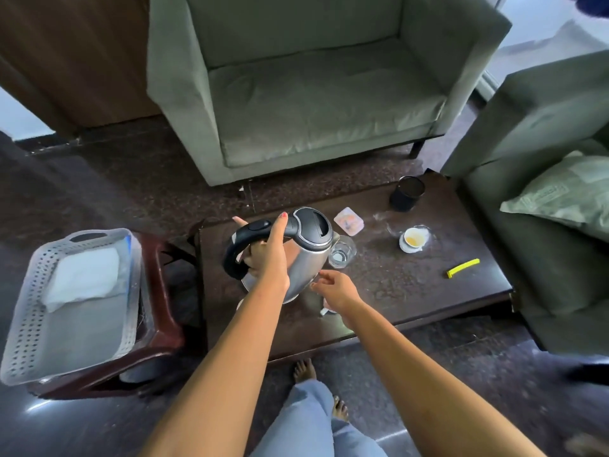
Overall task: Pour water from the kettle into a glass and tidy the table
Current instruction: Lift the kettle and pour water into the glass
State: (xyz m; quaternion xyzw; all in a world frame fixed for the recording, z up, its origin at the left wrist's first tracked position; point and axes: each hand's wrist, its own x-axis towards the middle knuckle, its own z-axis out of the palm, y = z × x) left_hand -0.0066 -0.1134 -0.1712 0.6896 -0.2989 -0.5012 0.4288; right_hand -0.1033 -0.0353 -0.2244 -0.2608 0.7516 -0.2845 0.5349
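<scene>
A steel kettle (303, 258) with a black lid and handle is tilted to the right over the dark coffee table (412, 291). My left hand (268, 252) grips its black handle. The spout sits right over a clear glass (342, 252) that holds a little water. My right hand (333, 286) hovers beside the kettle's lower right side, fingers loosely curled and holding nothing; whether it touches the kettle I cannot tell.
On the table lie a white cup with yellowish dregs (414, 239), a black cup (407, 193), a small pinkish packet (348, 221) and a yellow clip (463, 268). A grey basket with a white cloth (75, 301) rests on a stool at left. Armchairs stand behind and right.
</scene>
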